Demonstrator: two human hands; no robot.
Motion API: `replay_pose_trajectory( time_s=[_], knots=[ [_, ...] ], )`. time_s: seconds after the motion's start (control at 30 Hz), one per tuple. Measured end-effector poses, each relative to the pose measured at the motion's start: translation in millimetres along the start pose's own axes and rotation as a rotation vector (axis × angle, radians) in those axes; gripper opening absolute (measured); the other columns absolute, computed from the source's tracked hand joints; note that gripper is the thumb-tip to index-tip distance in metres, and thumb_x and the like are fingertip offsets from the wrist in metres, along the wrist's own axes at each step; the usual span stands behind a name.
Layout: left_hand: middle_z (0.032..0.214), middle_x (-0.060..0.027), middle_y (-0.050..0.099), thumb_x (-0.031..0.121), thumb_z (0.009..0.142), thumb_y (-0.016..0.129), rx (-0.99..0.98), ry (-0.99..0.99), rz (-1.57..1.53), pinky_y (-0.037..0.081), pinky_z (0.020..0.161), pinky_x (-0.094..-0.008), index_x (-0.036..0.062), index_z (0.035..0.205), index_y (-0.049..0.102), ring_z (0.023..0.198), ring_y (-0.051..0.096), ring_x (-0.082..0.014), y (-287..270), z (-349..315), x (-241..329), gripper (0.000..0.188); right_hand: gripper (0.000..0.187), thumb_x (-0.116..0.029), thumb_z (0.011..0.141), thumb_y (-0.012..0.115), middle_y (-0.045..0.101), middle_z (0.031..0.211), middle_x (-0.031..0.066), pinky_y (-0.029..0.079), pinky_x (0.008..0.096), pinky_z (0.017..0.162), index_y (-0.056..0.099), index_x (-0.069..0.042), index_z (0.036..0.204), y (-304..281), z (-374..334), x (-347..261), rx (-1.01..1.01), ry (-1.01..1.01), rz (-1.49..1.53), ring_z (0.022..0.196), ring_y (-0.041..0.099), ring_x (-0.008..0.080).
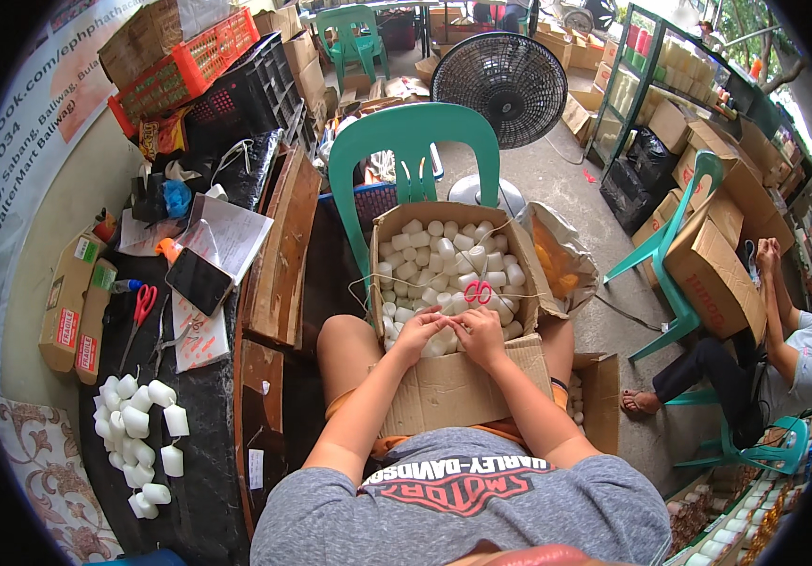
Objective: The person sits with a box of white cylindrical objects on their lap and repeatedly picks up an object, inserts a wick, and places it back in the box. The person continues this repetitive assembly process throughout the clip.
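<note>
A cardboard box (439, 391) full of short white cylinders (444, 248) stands between my knees and a green plastic chair. Over its near edge my left hand (417, 334) and my right hand (479, 334) meet, both closed, with thumbs and fingertips pinched close together. Whatever they pinch is too small to make out. Just beyond my right hand, scissors with pink handles (478, 292) lie on the cylinders. Thin pale cord trails over the box's left rim. On the black table to my left rests a bunch of white cylinders strung together (132, 436).
Red-handled scissors (145, 304), a phone (198, 280) and papers (236, 231) lie on the left table. Ahead stand the green chair (413, 118) and a black fan (500, 90). To the right, a seated person (802, 354) works beside another green chair (675, 274) and cardboard boxes.
</note>
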State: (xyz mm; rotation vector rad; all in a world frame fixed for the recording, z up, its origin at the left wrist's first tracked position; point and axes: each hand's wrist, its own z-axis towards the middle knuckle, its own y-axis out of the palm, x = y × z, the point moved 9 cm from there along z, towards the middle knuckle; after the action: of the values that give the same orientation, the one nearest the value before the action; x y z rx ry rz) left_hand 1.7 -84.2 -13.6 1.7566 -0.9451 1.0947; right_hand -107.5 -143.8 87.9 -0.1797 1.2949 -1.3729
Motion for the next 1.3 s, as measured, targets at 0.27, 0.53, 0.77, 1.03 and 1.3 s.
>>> replay_pose_trajectory(
  time_s=[0.27,0.53,0.77,1.03,1.3],
  knots=[
    [0.130,-0.0051,0.046,0.029,0.084,0.063,0.135,0.195,0.681,0.029,0.100,-0.0375,0.0108,0.095,0.067,0.121,0.035,-0.0258,18.4,-11.4,36.6,0.021,0.013,-0.016,0.076,0.062,0.058,0.098,0.0093,0.039,0.0380,0.083,0.059,-0.004,0.074,-19.9,0.8,-3.0,0.192,0.040,0.106,0.097,0.049,0.0265],
    [0.122,-0.0057,0.050,0.025,0.084,0.062,0.247,0.337,0.616,0.027,0.100,-0.0372,0.0086,0.089,0.064,0.114,0.038,-0.0276,4.7,-14.5,41.5,0.017,0.016,-0.019,0.078,0.063,0.055,0.105,0.0097,0.037,0.0390,0.091,0.064,-0.003,0.081,-1.9,2.8,11.3,0.042,0.126,0.287,0.106,0.045,0.0295],
    [0.114,-0.0079,0.054,0.020,0.084,0.060,0.374,0.453,0.801,0.034,0.094,-0.0367,0.0063,0.090,0.062,0.107,0.044,-0.0266,4.8,-15.6,46.0,0.015,0.013,-0.020,0.077,0.066,0.056,0.107,0.0067,0.033,0.0373,0.092,0.067,-0.008,0.072,-10.8,-12.0,5.1,-0.035,0.094,0.369,0.105,0.042,0.0248],
    [0.098,-0.0097,0.061,0.017,0.090,0.053,0.438,0.346,0.360,0.043,0.083,-0.0331,0.0016,0.096,0.056,0.092,0.054,-0.0213,-31.7,1.4,12.5,0.016,0.023,-0.023,0.091,0.055,0.050,0.064,-0.0037,0.038,0.0191,0.055,0.058,-0.005,0.076,-56.6,-14.9,-28.7,-0.182,0.391,1.103,0.056,0.045,0.0040],
    [0.090,-0.0055,0.058,0.013,0.093,0.049,0.199,0.321,0.216,0.040,0.083,-0.0274,0.0039,0.105,0.054,0.085,0.052,-0.0134,9.2,-9.1,34.1,0.016,0.024,-0.023,0.094,0.050,0.041,0.055,-0.0063,0.038,0.0196,0.050,0.056,-0.005,0.079,-92.0,1.8,-18.2,0.046,0.416,1.272,0.047,0.034,0.0024]
  ],
)
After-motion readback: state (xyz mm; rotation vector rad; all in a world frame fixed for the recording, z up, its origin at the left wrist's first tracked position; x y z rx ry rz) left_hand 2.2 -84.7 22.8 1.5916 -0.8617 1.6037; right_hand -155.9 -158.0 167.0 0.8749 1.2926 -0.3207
